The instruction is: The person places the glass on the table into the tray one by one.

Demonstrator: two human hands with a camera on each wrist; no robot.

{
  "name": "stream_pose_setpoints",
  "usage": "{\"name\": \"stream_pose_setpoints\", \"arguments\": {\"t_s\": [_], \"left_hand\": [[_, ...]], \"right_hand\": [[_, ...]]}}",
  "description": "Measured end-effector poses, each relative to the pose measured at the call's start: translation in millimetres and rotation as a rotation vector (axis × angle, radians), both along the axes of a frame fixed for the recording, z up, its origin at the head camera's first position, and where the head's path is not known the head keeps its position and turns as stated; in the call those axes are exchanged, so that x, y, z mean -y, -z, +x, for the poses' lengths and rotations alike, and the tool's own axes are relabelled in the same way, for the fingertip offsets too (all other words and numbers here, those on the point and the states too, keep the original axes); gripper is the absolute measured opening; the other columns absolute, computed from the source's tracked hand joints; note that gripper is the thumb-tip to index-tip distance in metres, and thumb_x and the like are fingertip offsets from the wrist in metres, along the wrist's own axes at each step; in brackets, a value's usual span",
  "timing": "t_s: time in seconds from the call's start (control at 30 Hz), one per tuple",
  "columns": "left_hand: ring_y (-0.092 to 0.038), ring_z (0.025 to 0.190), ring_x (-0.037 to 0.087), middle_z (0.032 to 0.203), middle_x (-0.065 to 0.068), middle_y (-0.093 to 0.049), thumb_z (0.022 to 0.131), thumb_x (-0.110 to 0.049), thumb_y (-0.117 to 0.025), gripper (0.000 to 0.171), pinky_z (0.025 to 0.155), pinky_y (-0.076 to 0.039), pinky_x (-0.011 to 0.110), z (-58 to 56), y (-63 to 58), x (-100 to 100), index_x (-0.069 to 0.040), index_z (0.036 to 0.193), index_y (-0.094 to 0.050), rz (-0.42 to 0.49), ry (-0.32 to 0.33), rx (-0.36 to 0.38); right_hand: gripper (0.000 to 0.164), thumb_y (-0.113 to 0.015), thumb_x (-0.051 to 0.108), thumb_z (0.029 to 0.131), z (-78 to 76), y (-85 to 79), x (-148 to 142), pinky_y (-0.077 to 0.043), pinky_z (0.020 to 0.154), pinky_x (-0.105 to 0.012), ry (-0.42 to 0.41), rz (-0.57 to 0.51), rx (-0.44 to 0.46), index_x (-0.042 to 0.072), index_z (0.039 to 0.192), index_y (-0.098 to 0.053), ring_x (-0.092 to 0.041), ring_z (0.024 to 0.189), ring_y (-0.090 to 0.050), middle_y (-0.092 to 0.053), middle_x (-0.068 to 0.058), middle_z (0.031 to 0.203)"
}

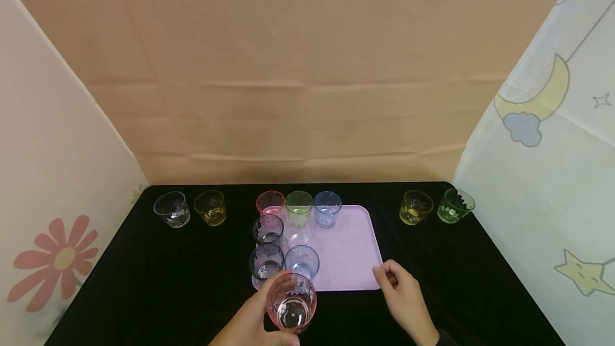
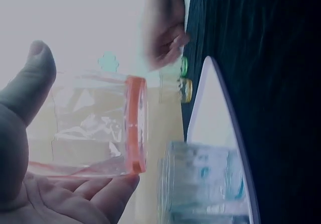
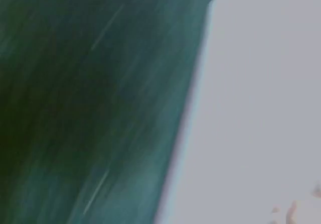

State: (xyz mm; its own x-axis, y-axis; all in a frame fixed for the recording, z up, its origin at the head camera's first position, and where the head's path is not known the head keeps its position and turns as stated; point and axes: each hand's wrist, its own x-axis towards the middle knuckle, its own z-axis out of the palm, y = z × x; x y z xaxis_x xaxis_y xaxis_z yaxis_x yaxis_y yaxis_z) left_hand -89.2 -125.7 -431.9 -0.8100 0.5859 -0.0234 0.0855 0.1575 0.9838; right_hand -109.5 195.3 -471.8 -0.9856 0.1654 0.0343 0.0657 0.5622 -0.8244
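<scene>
My left hand (image 1: 252, 316) grips a clear glass tumbler with a pink rim (image 1: 291, 303) in front of the lilac tray (image 1: 353, 263). In the left wrist view the tumbler (image 2: 90, 128) lies between the thumb and the fingers. Near the tray's front right corner is my right hand (image 1: 401, 292), fingers loosely curled, holding nothing; whether it touches the rim I cannot tell. On the tray's left part stand several tumblers: red (image 1: 270, 203), green (image 1: 299, 207) and blue (image 1: 328, 210) at the back, dark ones (image 1: 267, 261) at left, and a blue one (image 1: 302, 261) in front.
A clear tumbler (image 1: 172, 210) and an amber one (image 1: 210, 208) stand at the back left of the black cloth (image 1: 192, 282). Yellow (image 1: 416, 207) and green (image 1: 455, 206) tumblers stand at the back right. Brown paper (image 1: 307, 122) hangs behind. The right wrist view is blurred.
</scene>
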Motion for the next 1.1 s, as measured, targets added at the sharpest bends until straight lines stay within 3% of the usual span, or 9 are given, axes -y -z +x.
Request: {"name": "stream_pose_setpoints", "arguments": {"t_s": [0.1,0.23,0.33,0.47,0.67,0.73,0.87,0.97,1.1], "left_hand": [[-0.045,0.134,0.046,0.152,0.028,-0.041,0.084,-0.015,-0.085,0.097,0.105,-0.048,0.045,1.2,2.0,-9,0.005,0.154,-0.022,0.021,0.010,-0.026],[-0.045,0.138,0.033,0.152,0.028,-0.042,0.083,-0.014,-0.085,0.101,0.108,-0.045,0.035,3.8,4.6,-23,0.008,0.155,-0.018,0.036,0.005,-0.074],[-0.043,0.140,0.029,0.153,0.027,-0.041,0.084,-0.015,-0.085,0.103,0.111,-0.041,0.034,5.5,6.2,-31,0.009,0.155,-0.015,0.046,-0.002,-0.066],[-0.036,0.144,0.042,0.157,0.027,-0.034,0.086,-0.016,-0.083,0.106,0.113,-0.037,0.049,3.5,15.7,-38,0.008,0.157,-0.007,0.079,0.015,-0.022],[-0.025,0.146,0.054,0.163,0.031,-0.018,0.092,-0.028,-0.077,0.112,0.110,-0.035,0.058,-2.2,38.6,-41,0.004,0.158,0.007,0.048,0.068,-0.032],[-0.019,0.147,0.055,0.164,0.033,-0.010,0.093,-0.033,-0.075,0.112,0.111,-0.034,0.060,-0.8,32.8,-41,0.004,0.158,0.008,0.026,0.072,-0.048],[-0.010,0.147,0.059,0.163,0.035,0.002,0.092,-0.042,-0.073,0.117,0.109,-0.025,0.070,4.5,10.1,-41,0.006,0.157,0.010,0.021,0.065,-0.046],[-0.009,0.147,0.059,0.163,0.035,0.002,0.092,-0.048,-0.071,0.119,0.109,-0.023,0.072,6.3,6.0,-43,0.006,0.157,0.013,0.018,0.066,-0.053],[-0.012,0.147,0.057,0.164,0.034,-0.001,0.092,-0.049,-0.070,0.117,0.109,-0.025,0.070,7.3,7.4,-44,0.003,0.158,0.011,0.008,0.057,-0.101]], "right_hand": [[0.009,-0.053,0.007,0.104,16.3,-10.3,28,-0.049,0.073,-0.025,-0.105,-0.195,-0.221,0.005,0.107,-0.061,-0.008,0.088,-0.059,-0.060,-0.003,0.103],[0.043,-0.027,0.002,0.106,34.5,-18.8,57,-0.038,0.108,-0.021,-0.403,-0.423,-0.405,-0.001,0.148,-0.040,-0.009,0.139,-0.038,-0.037,-0.013,0.154],[0.056,-0.015,0.019,0.108,41.8,-21.6,72,-0.012,0.120,-0.021,-0.585,-0.597,-0.346,0.007,0.163,-0.008,-0.004,0.151,-0.007,0.000,-0.015,0.168],[0.064,-0.009,0.040,0.107,45.5,-17.2,81,-0.003,0.118,-0.017,-0.672,-0.716,-0.223,0.017,0.162,0.014,0.000,0.151,0.008,0.022,-0.011,0.167],[0.064,-0.006,0.041,0.106,45.4,-4.7,85,0.005,0.118,-0.055,-0.693,-0.700,-0.190,0.018,0.163,0.011,0.006,0.150,0.002,0.007,0.011,0.170],[0.065,-0.007,0.040,0.106,46.1,-6.6,86,0.004,0.119,-0.055,-0.686,-0.695,-0.194,0.012,0.163,0.007,0.004,0.150,-0.003,0.000,0.009,0.170],[0.064,-0.013,0.042,0.108,46.6,-7.6,84,-0.021,0.116,-0.021,-0.702,-0.705,-0.229,0.007,0.162,-0.010,-0.007,0.148,-0.025,-0.025,-0.001,0.165],[0.057,-0.017,0.036,0.108,45.9,-3.1,82,-0.031,0.112,-0.024,-0.725,-0.719,-0.270,0.010,0.160,-0.018,-0.011,0.140,-0.037,-0.038,-0.001,0.155],[0.054,-0.022,0.021,0.107,47.0,-2.2,80,-0.031,0.114,-0.023,-0.773,-0.772,-0.234,0.013,0.160,-0.013,-0.011,0.141,-0.037,-0.037,0.001,0.154]]}}
